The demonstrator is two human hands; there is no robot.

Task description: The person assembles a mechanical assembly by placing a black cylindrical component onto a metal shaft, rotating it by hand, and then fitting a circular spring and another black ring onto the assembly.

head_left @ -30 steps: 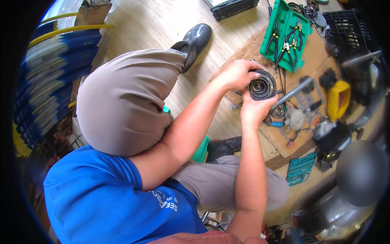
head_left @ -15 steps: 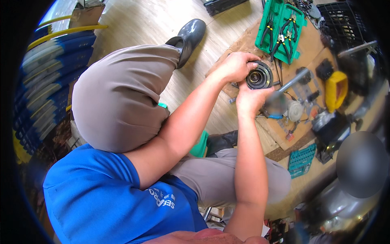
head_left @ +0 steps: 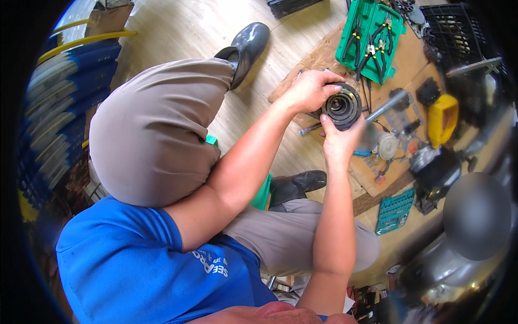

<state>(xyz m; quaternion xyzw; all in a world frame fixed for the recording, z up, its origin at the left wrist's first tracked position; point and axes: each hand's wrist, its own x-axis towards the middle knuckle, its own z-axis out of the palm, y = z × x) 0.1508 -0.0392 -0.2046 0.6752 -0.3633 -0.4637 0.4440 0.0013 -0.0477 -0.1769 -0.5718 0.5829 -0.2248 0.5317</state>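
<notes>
Upper right of centre, both hands grip a black round part [head_left: 341,108], a ringed, pulley-like disc with its open face turned up toward the camera. The left hand [head_left: 311,89] wraps over its upper-left rim, fingers curled across the top edge; the right hand [head_left: 341,141] cups it from below, thumb pressed on the lower-left rim. Both are clenched on the part, which is held above a cardboard sheet [head_left: 324,54] spread on the wood floor.

The step looks like seating or turning something in the bore. To do it well, I would keep the part level and steady with the lower hand and let the upper hand do the fine work, so that nothing cocks in the bore. The grip is at the rim, which leaves the centre rings in sight; that seems right.

Just right of the part lies a metal bar [head_left: 386,104], and in the upper right a green case of pliers [head_left: 372,38] is open, near enough to reach. Small loose pieces [head_left: 386,144] lie under the right hand; a dropped part could scatter them.
</notes>
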